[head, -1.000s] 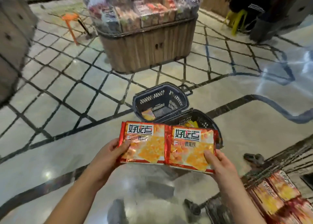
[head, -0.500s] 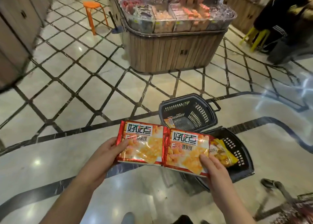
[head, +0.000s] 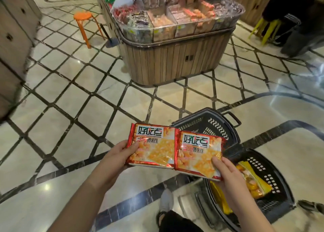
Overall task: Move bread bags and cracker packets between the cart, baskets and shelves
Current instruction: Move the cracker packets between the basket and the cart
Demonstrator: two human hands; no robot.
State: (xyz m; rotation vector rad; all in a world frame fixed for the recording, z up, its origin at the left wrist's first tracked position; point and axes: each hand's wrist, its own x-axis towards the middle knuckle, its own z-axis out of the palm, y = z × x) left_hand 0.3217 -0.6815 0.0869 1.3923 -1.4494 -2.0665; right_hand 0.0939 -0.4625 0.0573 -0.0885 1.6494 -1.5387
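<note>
As hands (head: pixel 114 156) (head: pixel 228 175) grip glossy packets (head: pixel 154 147) (head: pixel 199 154), slotted baskets (head: pixel 217 126) (head: pixel 273 184)

cracker packets (head: pixel 176 150): carried closer, apparently above far basket (head: pixel 214 125) | cart: gone from view

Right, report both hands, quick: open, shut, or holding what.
Left hand: grips the left cracker packet, thumb on its front.
Right hand: grips the right cracker packet, thumb on its front.
</note>
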